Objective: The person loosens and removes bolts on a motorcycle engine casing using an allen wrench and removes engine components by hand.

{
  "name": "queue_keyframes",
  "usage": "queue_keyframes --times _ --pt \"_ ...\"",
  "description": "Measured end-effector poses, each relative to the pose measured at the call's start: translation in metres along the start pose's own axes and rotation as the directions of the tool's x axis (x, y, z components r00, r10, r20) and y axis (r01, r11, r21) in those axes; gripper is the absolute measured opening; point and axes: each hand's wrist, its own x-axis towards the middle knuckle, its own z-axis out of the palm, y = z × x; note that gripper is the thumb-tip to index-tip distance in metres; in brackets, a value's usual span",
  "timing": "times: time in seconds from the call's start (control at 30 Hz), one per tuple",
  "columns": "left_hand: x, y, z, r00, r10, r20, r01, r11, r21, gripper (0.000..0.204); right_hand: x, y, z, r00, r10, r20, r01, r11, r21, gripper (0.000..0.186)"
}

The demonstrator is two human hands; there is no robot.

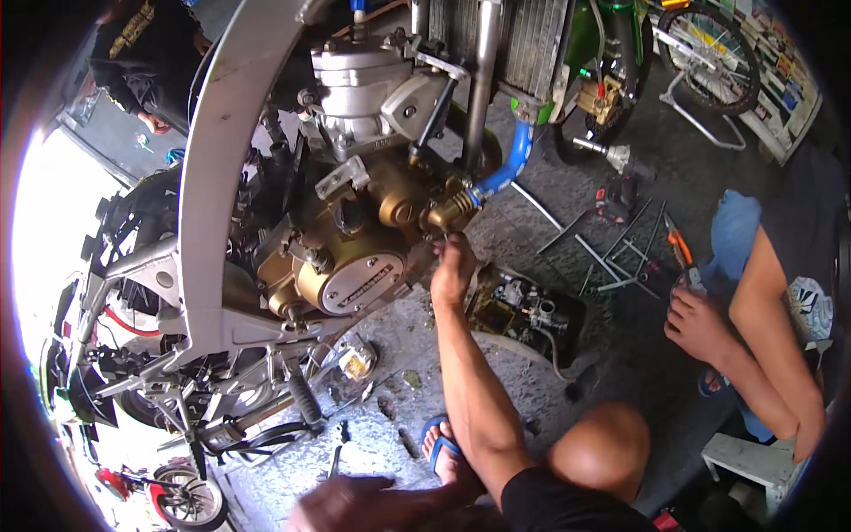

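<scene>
A motorcycle engine [355, 204] with bronze-coloured covers and a silver cylinder sits in a grey frame [217, 177]. My right hand [454, 270] reaches up to the engine's lower right side, its fingers curled just below a bronze elbow fitting [452, 211]. What those fingers grip is hidden. From that elbow a blue hose [512, 164] bends up to the radiator [523, 44]. Low in the picture, my left hand [341, 505] is smeared by motion, near a dark-handled tool [339, 443] on the floor; its fingers cannot be made out.
A tray of greasy parts [532, 310] lies on the floor below the engine. Metal rods [612, 257] and a power tool [613, 202] lie beyond it. At right, another person's hand [700, 324] holds orange-handled pliers [681, 248]. A white stool [753, 461] stands at lower right.
</scene>
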Motion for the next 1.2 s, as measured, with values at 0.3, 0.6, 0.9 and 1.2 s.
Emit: queue_keyframes --times 0.3,0.6,0.9,1.2 --pt "-0.008 -0.151 0.024 0.775 -0.488 -0.401 0.59 0.786 0.184 0.042 0.009 -0.01 -0.031 0.974 0.001 0.227 0.043 0.981 -0.187 0.028" --pt "0.049 -0.216 0.078 0.513 -0.854 -0.092 0.463 0.365 -0.808 0.03 -0.019 -0.011 -0.026 0.868 0.035 0.495 0.053 0.985 -0.164 0.019" --pt "0.055 -0.224 0.083 0.462 -0.872 -0.164 0.473 0.398 -0.786 0.024 -0.009 -0.005 -0.026 0.83 -0.063 0.554 0.217 0.951 -0.218 0.015" --pt "0.058 -0.223 0.083 0.44 -0.875 -0.203 0.487 0.422 -0.765 0.022 0.017 -0.033 -0.029 0.646 -0.202 0.736 0.652 0.647 -0.396 0.011"
